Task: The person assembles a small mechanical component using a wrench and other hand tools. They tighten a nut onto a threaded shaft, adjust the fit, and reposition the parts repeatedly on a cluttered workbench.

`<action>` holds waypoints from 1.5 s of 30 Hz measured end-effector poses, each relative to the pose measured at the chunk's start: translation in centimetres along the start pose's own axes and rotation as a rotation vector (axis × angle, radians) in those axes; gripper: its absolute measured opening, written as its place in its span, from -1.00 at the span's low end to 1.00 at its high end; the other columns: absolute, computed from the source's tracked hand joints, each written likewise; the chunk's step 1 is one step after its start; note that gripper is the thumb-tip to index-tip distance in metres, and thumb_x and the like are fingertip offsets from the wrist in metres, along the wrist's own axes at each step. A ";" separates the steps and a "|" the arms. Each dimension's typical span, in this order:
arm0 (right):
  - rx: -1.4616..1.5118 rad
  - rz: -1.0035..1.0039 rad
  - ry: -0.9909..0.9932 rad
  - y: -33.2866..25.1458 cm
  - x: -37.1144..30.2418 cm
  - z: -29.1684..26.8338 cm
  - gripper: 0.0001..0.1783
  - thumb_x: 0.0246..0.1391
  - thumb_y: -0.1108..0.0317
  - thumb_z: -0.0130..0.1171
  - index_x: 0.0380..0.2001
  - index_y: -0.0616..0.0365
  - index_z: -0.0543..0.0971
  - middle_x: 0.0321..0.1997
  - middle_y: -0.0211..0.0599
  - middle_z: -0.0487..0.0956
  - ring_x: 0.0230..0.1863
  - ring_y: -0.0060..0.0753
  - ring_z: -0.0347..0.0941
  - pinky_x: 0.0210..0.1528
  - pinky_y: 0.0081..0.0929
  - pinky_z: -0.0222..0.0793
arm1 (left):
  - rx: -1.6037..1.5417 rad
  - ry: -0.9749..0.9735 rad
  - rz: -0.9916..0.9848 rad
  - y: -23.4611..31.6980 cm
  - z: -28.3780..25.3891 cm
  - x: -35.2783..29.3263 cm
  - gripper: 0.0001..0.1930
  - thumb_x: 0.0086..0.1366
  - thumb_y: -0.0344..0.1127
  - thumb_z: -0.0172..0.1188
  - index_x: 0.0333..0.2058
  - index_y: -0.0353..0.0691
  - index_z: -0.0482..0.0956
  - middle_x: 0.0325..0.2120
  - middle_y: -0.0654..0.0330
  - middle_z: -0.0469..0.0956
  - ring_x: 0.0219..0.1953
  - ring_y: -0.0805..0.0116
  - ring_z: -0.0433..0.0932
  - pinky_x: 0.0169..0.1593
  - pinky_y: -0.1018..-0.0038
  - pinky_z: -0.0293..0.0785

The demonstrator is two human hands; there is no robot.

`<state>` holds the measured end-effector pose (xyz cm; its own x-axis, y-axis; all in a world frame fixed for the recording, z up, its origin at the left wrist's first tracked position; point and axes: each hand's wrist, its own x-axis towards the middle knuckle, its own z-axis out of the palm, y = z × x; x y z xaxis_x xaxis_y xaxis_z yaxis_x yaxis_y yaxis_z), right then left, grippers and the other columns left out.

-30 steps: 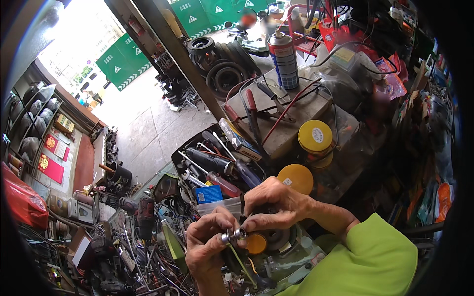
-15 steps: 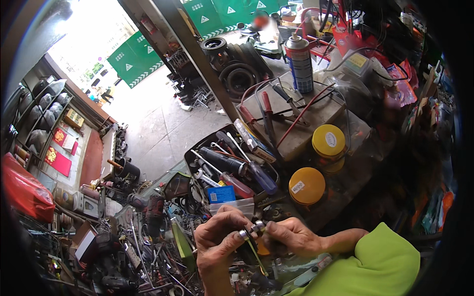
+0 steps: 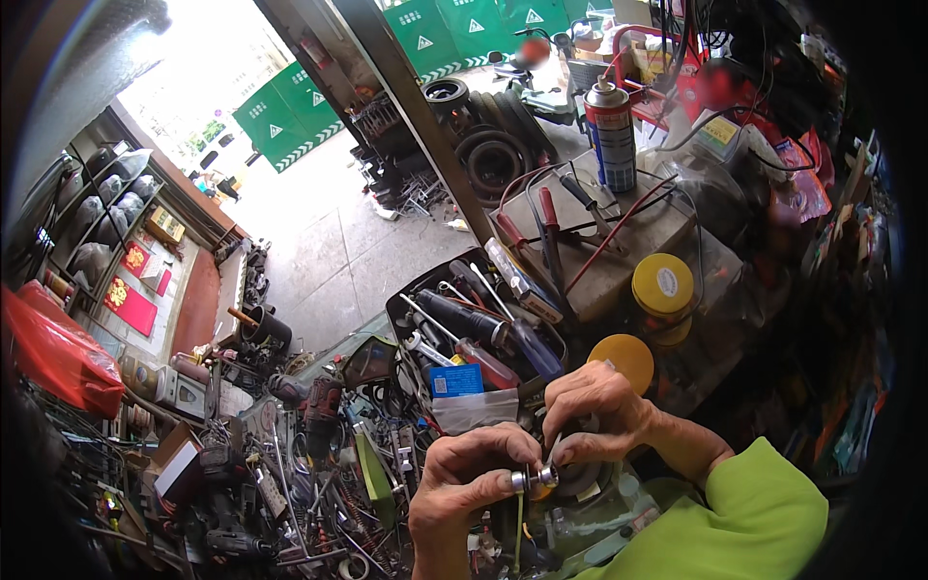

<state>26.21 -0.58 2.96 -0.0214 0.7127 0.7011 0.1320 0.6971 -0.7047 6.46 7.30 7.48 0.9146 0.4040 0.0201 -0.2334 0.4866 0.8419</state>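
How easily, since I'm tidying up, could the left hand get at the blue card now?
Probably yes: the blue card looks mostly uncovered, beside a plastic bag and near the left hand. Its fingers hold a small metal part, though, so may need freeing first.

A small, shiny, cylindrical silver part [image 3: 548, 477] sits roughly sideways in the left fingers [image 3: 486, 490], nearer than the blue packet [image 3: 456, 381] and to its right.

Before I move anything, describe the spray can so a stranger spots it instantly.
Find the greyish box beyond the right hand. At its far edge, the spray can stands upright. Its tall red-and-blue body sets it apart from the red-handled clamp lying to its left.
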 end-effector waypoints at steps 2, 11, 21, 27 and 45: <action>-0.026 -0.038 0.005 0.1 0.3 -0.2 -0.75 -0.01 0.26 0.38 -0.50 0.21 0.58 -0.64 -0.31 0.42 -0.64 -0.35 0.34 -0.60 -0.47 0.20 | 0.029 -0.010 0.029 -0.2 -0.4 0.2 -0.75 0.12 -0.40 0.32 -0.31 -0.49 0.54 -0.34 0.03 0.52 -0.24 0.32 0.49 -0.11 0.47 0.39; 0.436 0.382 0.104 -1.2 -2.0 3.7 -0.69 0.28 0.22 0.09 -0.41 0.26 0.56 -0.57 -0.42 0.47 -0.53 -0.66 0.33 -0.49 -0.60 0.22 | 0.048 0.054 0.123 -0.3 -0.3 0.3 -0.74 0.11 -0.40 0.33 -0.29 -0.48 0.56 -0.33 0.07 0.51 -0.25 0.34 0.48 -0.12 0.47 0.40; 0.757 0.784 0.130 -4.2 -2.9 4.2 -0.56 0.34 0.06 -0.03 -0.39 0.22 0.57 -0.62 -0.62 0.30 -0.61 -0.77 0.06 -0.58 -0.67 -0.05 | 0.177 0.079 0.184 0.1 0.0 -0.2 -0.79 0.10 -0.50 0.31 -0.30 -0.49 0.57 -0.35 0.07 0.51 -0.25 0.32 0.47 -0.12 0.46 0.38; 0.354 0.365 -0.002 -2.3 -2.2 2.7 -0.62 0.29 0.20 0.07 -0.51 0.28 0.52 -0.64 -0.37 0.38 -0.62 -0.60 0.22 -0.55 -0.56 0.13 | -0.007 -0.029 0.103 0.3 0.8 -0.1 -0.80 0.13 -0.49 0.29 -0.31 -0.53 0.56 -0.33 0.04 0.48 -0.27 0.32 0.50 -0.14 0.48 0.44; 1.109 1.138 0.099 -5.6 -2.7 5.1 -0.36 0.36 -0.11 -0.23 -0.59 0.20 0.41 -0.73 -0.49 0.16 -0.73 -0.66 0.00 -0.71 -0.64 -0.12 | 0.447 0.094 0.322 0.8 -0.2 -0.4 -0.78 0.05 -0.58 0.32 -0.28 -0.47 0.60 -0.33 0.06 0.54 -0.26 0.37 0.50 -0.14 0.52 0.44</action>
<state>20.50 -5.97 4.48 -0.3523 0.9016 -0.2512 -0.7230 -0.4326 -0.5387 5.87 7.71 8.07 0.7818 0.5554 0.2832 -0.3150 -0.0401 0.9482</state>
